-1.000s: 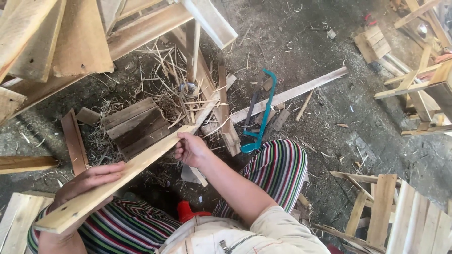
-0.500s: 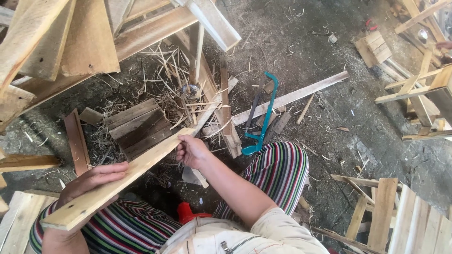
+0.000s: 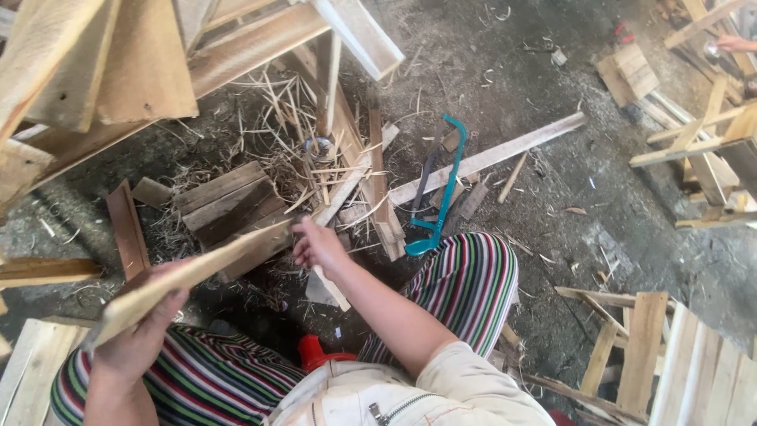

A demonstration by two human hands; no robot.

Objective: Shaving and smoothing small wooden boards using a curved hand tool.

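The thin wooden slat (image 3: 189, 272), held over the lap, is gripped by the left hand (image 3: 142, 339) at its near end and by the right hand (image 3: 319, 246) at its far end, and is best kept steady with both grips firm.

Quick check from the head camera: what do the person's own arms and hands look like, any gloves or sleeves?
No gloves: left hand and right hand are bare, without visible rings or watch. Forearms are uncovered; a cream sleeve covers the right upper arm.
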